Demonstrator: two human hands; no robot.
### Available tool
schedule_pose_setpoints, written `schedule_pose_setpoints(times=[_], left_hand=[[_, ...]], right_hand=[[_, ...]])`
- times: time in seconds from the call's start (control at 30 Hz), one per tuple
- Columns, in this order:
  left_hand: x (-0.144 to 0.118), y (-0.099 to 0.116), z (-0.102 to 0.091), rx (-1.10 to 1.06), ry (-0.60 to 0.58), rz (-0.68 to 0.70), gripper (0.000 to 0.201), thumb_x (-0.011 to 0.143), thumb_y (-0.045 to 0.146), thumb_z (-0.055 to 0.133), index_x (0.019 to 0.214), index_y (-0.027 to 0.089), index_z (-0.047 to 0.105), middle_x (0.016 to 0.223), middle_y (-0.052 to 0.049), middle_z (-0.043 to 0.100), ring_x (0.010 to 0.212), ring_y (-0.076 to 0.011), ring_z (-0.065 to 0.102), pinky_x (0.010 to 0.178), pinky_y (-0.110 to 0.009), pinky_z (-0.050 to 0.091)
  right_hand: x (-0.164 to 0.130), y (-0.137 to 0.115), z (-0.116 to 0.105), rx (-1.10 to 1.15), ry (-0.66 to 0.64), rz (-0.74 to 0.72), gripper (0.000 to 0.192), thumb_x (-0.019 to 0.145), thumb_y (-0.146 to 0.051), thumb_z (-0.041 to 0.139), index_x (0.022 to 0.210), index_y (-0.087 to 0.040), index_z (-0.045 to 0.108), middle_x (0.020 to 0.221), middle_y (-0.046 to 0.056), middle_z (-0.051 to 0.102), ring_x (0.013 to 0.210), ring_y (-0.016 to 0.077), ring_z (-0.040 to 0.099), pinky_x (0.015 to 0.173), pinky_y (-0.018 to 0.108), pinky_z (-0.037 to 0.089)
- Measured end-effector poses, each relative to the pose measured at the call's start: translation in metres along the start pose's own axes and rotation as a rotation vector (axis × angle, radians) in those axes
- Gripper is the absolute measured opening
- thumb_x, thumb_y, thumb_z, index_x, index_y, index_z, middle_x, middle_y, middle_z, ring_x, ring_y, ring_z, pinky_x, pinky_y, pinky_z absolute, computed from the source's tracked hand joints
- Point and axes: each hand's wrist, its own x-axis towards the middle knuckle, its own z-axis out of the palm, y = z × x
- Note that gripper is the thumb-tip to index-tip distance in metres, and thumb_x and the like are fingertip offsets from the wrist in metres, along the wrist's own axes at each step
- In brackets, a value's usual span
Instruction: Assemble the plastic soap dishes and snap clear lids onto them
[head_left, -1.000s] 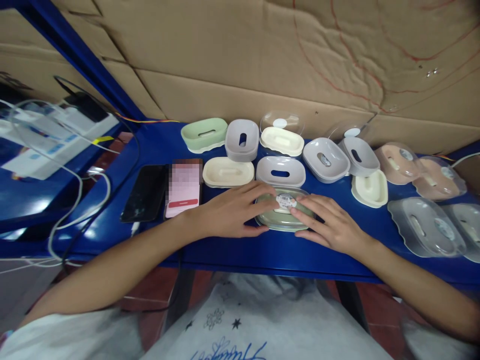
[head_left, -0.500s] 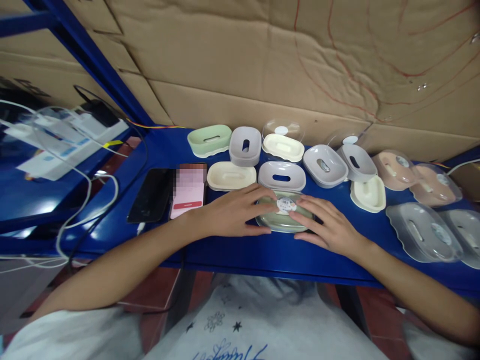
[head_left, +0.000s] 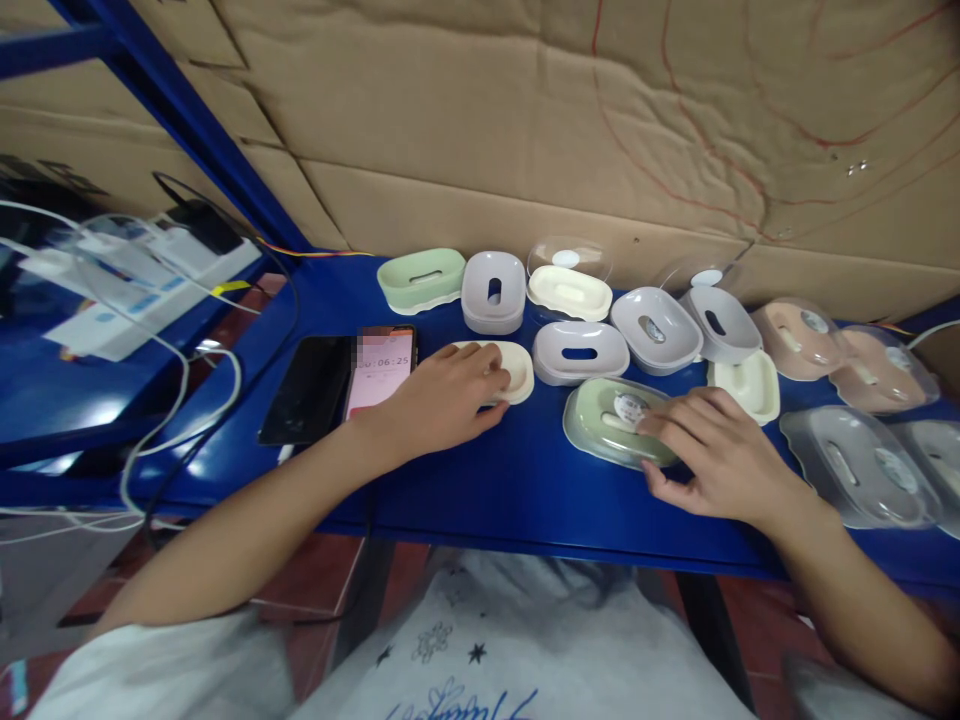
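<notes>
The left hand (head_left: 442, 400) grips the cream oval plastic soap tray (head_left: 504, 368); the right hand (head_left: 716, 455) rests with spread fingers on the green oval soap box with clear lid (head_left: 606, 425), just right of that tray.

Two phones (head_left: 341, 385) are laid side by side on the blue table (head_left: 480, 480); cables (head_left: 161, 420), possibly chargers, are draped at left

A phone (head_left: 381, 368) with a pink screen, left of centre on the blue table, shows digits that read roughly "0:06:25"; the left part of the display is blurred out. On the white shirt (head_left: 457, 690) at the bottom edge, blue cursive lettering is cut off and cannot be made out. The round sticker (head_left: 627, 405) on the green soap box lid carries print too small to read.
</notes>
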Motion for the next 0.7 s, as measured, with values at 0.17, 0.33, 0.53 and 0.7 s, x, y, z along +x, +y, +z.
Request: schedule_pose_setpoints(times=[0.17,0.33,0.53,0.7], left_hand=[[-0.005,0.014,0.001,-0.243,-0.062,0.319,0.022,0.101,0.027,0.072,0.12,0.018,0.072,0.125,-0.009,0.072,0.12,-0.0268,0.069,0.111,-0.043,0.051],[-0.006,0.024,0.008,-0.436,-0.056,0.453,0.023,0.1,0.024,0.074,0.123,0.019,0.074,0.129,-0.01,0.072,0.119,-0.0259,0.069,0.114,-0.043,0.049],[-0.011,0.034,0.002,-0.604,-0.096,0.498,0.032,0.097,0.019,0.078,0.129,0.019,0.073,0.141,-0.012,0.068,0.13,-0.0263,0.065,0.116,-0.038,0.05],[-0.02,0.052,-0.001,-0.619,-0.084,0.604,0.023,0.099,0.016,0.074,0.122,0.018,0.075,0.136,-0.01,0.072,0.125,-0.0222,0.068,0.111,-0.033,0.056]], right_hand=[[-0.001,-0.011,0.005,-0.033,0.061,-0.072,0.018,0.097,-0.021,0.063,0.113,-0.019,0.069,0.12,0.012,0.077,0.109,0.0289,0.069,0.098,0.047,0.05],[0.005,-0.014,0.011,0.12,-0.034,0.016,0.041,0.097,-0.025,0.068,0.138,-0.024,0.062,0.142,0.013,0.069,0.132,0.0329,0.063,0.113,0.054,0.046],[-0.021,0.023,-0.004,0.292,-0.133,0.339,0.032,0.089,-0.029,0.071,0.118,-0.025,0.059,0.139,0.016,0.06,0.138,0.0412,0.058,0.113,0.064,0.048],[-0.016,0.016,-0.002,0.367,-0.115,0.341,0.032,0.099,-0.036,0.072,0.128,-0.027,0.062,0.136,0.013,0.063,0.13,0.0348,0.064,0.108,0.054,0.058]])
